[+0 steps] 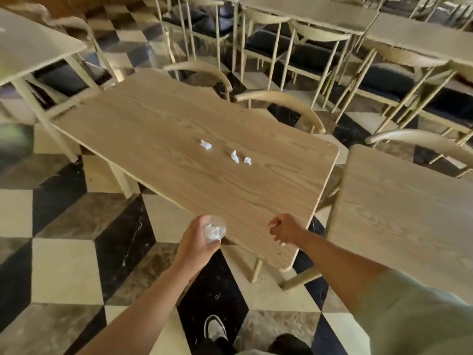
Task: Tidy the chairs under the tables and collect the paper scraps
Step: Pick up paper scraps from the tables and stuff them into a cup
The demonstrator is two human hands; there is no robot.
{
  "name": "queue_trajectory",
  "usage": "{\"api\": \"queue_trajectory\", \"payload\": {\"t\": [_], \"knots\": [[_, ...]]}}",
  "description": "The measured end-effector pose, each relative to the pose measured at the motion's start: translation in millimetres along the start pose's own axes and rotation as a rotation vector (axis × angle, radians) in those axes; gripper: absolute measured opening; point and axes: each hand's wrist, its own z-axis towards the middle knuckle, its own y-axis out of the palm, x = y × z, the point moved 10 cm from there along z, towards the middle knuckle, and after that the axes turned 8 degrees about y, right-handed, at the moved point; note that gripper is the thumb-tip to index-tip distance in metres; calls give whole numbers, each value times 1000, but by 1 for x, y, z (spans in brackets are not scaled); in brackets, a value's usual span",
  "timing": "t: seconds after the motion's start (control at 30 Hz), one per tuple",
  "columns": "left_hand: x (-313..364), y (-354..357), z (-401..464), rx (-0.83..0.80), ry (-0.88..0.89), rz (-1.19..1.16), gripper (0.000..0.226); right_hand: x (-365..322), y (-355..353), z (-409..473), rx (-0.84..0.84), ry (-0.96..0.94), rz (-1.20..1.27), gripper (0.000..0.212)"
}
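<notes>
Holding clear cup (pixel 215 233) in left grip (pixel 197 238); right grip (pixel 284 230) loosely curled, empty, nearer. 3 paper scraps (pixel 234 156) mid-worktop (pixel 153 119), ahead of both.

The table (pixel 179 139) lies bare around 3 paper scraps (pixel 234 156) near its middle; chair backs (pixel 279 101) line only its far edge.

Pale green sleeve (pixel 419 316), bare forearms — white-and-black shoe (pixel 215 327)

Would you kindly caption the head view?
Left hand holds a cup of scraps; three paper scraps remain on the table.
</notes>
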Motion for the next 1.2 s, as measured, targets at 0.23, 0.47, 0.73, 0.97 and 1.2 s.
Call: {"api": "queue_trajectory", "payload": {"t": [0.23, 0.47, 0.73, 0.97, 1.2], "knots": [[-74, -80, 84, 7, -46, -26, 61, -32, 32, 58, 138, 112, -29, 26], [-144, -116, 194, -78, -63, 65, 64, -86, -34, 155, 496, 379, 64, 74], [-205, -158, 291, -143, -154, 58, 65, -283, 36, 259, 487, 322, -5, 75], [-283, -224, 332, -114, -241, -48, 59, -473, 248, 270, -36, -213, -217, 20], [-392, -380, 352, 106, -279, -32, 49, -644, 364, 242, -101, -358, 105, 11]]}}
